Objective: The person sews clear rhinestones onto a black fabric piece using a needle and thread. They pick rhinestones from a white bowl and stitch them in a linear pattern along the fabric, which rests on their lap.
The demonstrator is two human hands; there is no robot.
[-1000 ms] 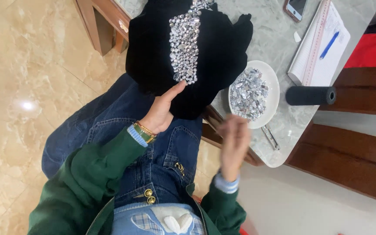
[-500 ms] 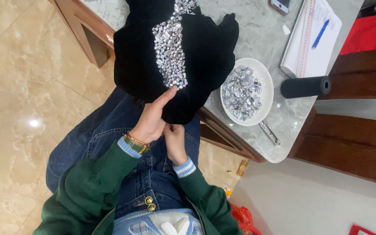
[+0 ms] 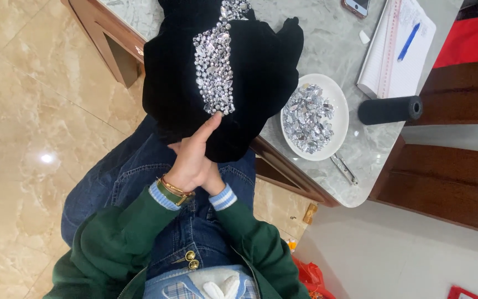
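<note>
A black velvet cloth (image 3: 261,66) hangs over the edge of the marble table (image 3: 327,33) onto my lap. A strip of silver rhinestones (image 3: 214,66) runs down its middle. My left hand (image 3: 192,158), with a bracelet at the wrist, grips the cloth's lower edge, thumb pointing up at the bottom end of the strip. My right hand (image 3: 214,180) is tucked behind the left hand and under the cloth. Only its wrist and striped cuff show; its fingers are hidden.
A white plate (image 3: 341,124) of loose rhinestones stands right of the cloth, with a metal tool (image 3: 344,169) beside it near the table edge. Further right lie a black roll (image 3: 388,109), a notepad (image 3: 396,61) with a blue pen (image 3: 409,41), and a phone (image 3: 356,6).
My right hand has come down from beside the plate and gone under the cloth behind my left hand. The left hand stays on the cloth's lower edge.
</note>
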